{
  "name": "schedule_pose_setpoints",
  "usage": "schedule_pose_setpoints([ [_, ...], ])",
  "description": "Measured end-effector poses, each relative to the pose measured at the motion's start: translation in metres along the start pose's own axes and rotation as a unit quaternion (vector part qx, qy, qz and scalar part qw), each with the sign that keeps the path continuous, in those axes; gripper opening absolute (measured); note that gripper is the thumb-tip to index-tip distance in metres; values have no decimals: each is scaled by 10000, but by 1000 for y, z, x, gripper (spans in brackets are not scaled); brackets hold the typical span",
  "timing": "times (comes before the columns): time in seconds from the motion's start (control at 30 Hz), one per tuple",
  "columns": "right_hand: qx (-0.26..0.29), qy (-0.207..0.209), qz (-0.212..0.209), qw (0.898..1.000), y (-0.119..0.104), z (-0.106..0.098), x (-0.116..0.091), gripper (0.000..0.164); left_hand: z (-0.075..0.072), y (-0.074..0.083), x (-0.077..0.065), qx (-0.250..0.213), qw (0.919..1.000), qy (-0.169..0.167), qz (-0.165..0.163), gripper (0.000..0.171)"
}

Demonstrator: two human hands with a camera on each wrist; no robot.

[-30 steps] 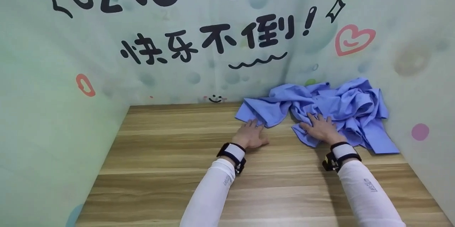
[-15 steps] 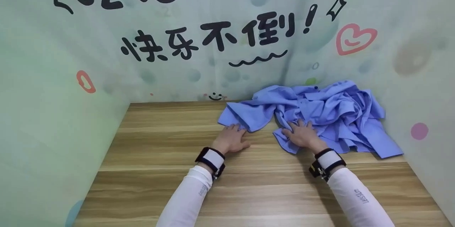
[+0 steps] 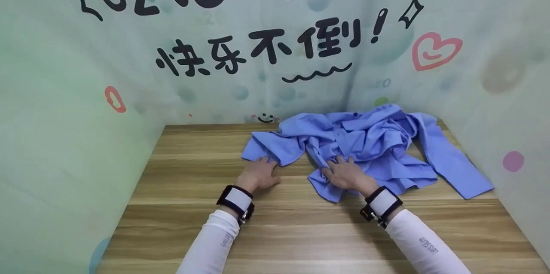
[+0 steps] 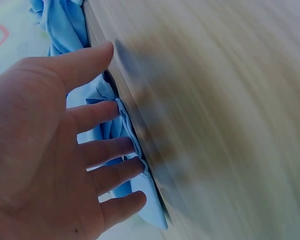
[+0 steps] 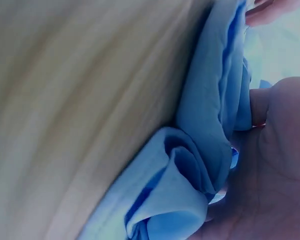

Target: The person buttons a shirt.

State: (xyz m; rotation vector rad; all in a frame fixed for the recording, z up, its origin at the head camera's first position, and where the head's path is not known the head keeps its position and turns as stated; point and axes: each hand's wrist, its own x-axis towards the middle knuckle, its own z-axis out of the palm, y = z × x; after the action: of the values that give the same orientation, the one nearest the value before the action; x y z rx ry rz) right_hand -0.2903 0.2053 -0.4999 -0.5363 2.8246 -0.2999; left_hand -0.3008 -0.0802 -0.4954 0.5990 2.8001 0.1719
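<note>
Blue garment (image 3: pixel 374 136) lies crumpled on the wood-grain table (image 3: pixel 283 231), mostly beyond & to R of the R fingers, w/ one flap (image 3: pixel 275 147) just past the L fingertips. L hand (image 3: pixel 258 174): fingers spread, gaps btwn them plain in L wrist view, thumb well out to the side; tips overlap the flap's near edge. R hand (image 3: pixel 347 174): fingers spread on the cloth, thumb out to L; tips partly hidden in R wrist view, where a rolled fold (image 5: pixel 177 195) sits beside the palm. Vs. ½ sec ago: garment's come L along w/ both hands, & a bit nearer the person. Sleeve (image 3: pixel 451 162), then close against the heap, now trails out well to R of the R fingers, w/ a wedge of table showing btwn. Printed wall (image 3: pixel 240 3) stands behind, past all fingertips. Black-edged bands (image 3: pixel 383 202) circle both wrists, nearer the person than the fingers.
</note>
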Motion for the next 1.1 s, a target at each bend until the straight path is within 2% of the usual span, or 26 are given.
schedule_pose_setpoints([
  [0.13, 430, -257, -232, 9985, -3, -14, -3, 70, -2, -10, -5, -176, 9997, 143, -118, 61],
  [0.2, 628, -112, -366, 9973, 2, -25, -6, 68, -3, -14, -6, -195, 9988, 419, -136, 51],
  [0.27, 822, 269, -527, 9949, 9, -36, -10, 63, -4, -15, -7, -178, 9962, 848, -113, 37],
  [0.33, 957, 843, -692, 9894, 19, -46, -14, 57, -6, -13, -7, -162, 9892, 1454, -20, 26],
  [0.43, 905, 1741, -915, 9763, 38, -59, -19, 45, -10, -6, -5, -178, 9724, 2312, 244, 24],
  [0.5, 763, 2156, -972, 9686, 52, -66, -21, 42, -12, 1, -2, -205, 9651, 2581, 403, 23],
  [0.57, 617, 2245, -898, 9684, 68, -71, -23, 45, -14, 9, 2, -225, 9667, 2508, 458, 26],
  [0.63, 486, 2079, -731, 9742, 85, -73, -24, 58, -15, 18, 6, -201, 9747, 2191, 396, 37],
  [0.77, 335, 1131, -94, 9930, 113, -69, -25, 96, -13, 34, 18, -210, 9896, 1424, 16, 70],
  [0.87, 357, 383, 328, 9981, 124, -59, -24, 115, -9, 45, 28, -300, 9941, 969, -372, 94],
  [0.97, 450, 11, 501, 9977, 124, -48, -18, 120, -4, 55, 36, -316, 9956, 607, -638, 107],
  [1.1, 451, -136, 579, 9972, 118, -36, -11, 121, 4, 61, 44, -79, 9966, 146, -807, 113],
])
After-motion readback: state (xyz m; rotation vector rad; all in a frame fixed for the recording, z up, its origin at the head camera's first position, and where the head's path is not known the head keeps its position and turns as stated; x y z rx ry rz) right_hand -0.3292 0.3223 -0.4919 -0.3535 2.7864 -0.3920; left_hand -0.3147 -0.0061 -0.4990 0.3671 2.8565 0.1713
